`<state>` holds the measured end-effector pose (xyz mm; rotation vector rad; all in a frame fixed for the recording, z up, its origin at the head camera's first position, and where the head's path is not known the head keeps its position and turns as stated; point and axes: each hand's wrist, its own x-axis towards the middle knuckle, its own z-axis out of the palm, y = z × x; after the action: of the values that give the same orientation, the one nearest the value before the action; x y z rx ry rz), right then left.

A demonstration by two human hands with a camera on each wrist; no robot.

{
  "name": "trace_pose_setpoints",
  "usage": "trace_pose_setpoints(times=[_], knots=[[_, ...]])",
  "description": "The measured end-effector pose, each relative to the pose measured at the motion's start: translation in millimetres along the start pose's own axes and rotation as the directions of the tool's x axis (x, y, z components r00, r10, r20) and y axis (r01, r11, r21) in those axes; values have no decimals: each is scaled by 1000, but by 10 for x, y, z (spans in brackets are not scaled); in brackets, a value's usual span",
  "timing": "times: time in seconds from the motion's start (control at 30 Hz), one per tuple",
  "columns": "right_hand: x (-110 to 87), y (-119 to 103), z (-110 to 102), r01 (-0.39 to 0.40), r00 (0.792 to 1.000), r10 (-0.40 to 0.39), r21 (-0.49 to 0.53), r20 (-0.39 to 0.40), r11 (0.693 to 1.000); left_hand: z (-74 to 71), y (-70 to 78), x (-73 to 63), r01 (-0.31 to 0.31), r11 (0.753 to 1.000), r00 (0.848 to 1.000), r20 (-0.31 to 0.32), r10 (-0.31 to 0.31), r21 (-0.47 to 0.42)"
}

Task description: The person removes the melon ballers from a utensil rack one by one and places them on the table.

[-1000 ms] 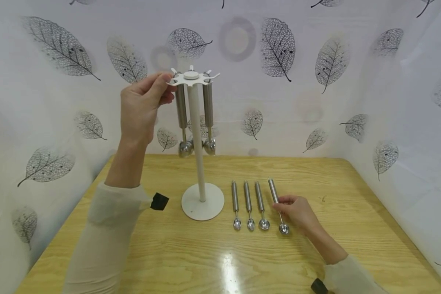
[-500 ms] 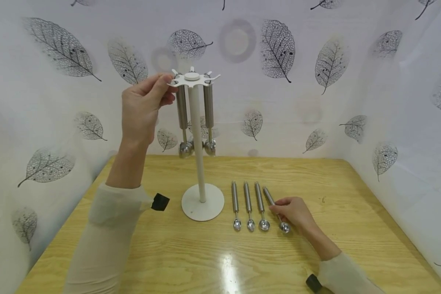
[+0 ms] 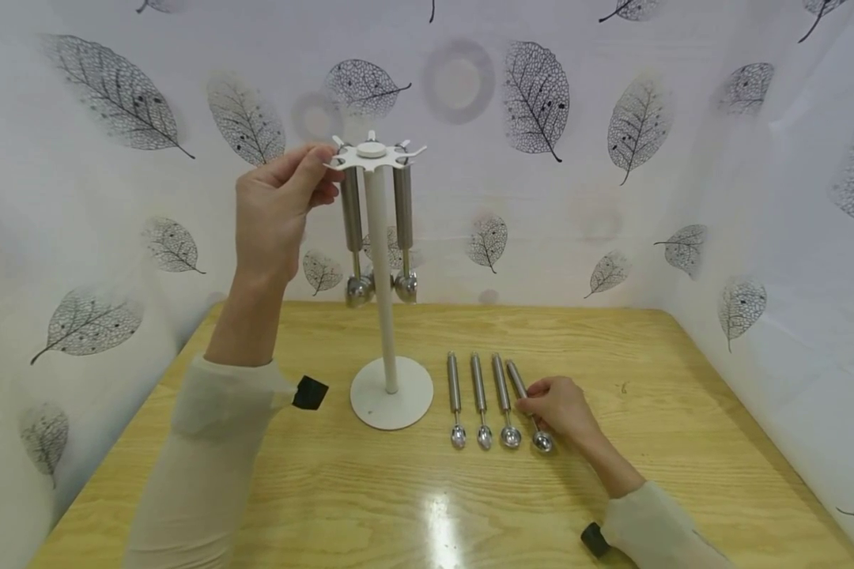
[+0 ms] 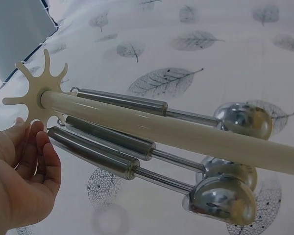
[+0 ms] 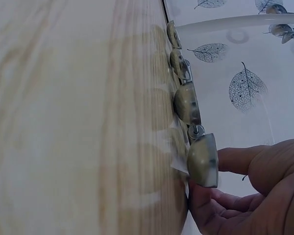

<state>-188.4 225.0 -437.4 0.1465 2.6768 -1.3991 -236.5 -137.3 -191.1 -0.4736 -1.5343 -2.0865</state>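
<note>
My left hand (image 3: 273, 205) is up at the top of a white hanging rack (image 3: 380, 276), pinching one of its hook arms between thumb and fingers. From other hooks hang three metal scoops with round bowls, the nearest scoop (image 4: 220, 198) showing in the left wrist view. Low over the table, my right hand (image 3: 562, 407) pinches the handle of a melon baller (image 3: 542, 441). It lies slanted, its handle end close to a row of three others: a round-bowled scoop (image 3: 510, 437) and two narrower ones (image 3: 484, 437). The right wrist view shows the held bowl (image 5: 201, 161) nearest the camera.
The wooden table (image 3: 341, 506) has a glossy light patch near its front. The rack's round base (image 3: 391, 411) stands left of the row. A leaf-patterned white curtain (image 3: 462, 182) encloses the back and sides. A black wrist mount (image 3: 309, 392) juts from the left sleeve.
My right hand has moved left, bringing the melon baller's handle down toward the row and then its bowl leftward too. My left hand keeps its pinch on the rack.
</note>
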Motion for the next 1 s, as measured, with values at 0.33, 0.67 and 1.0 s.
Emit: trace_pose_setpoints(times=[0.33, 0.67, 1.0], knots=[[31, -27, 11, 0, 1000, -1, -38, -4, 999, 2, -17, 15, 20, 999, 1000, -18, -21, -42], [49, -17, 9, 12, 1000, -11, -60, 5, 998, 2, -13, 4, 23, 999, 1000, -18, -24, -37], [-7, -48, -90, 38, 999, -41, -174, -12, 984, 1, -13, 18, 29, 999, 999, -21, -30, -29]])
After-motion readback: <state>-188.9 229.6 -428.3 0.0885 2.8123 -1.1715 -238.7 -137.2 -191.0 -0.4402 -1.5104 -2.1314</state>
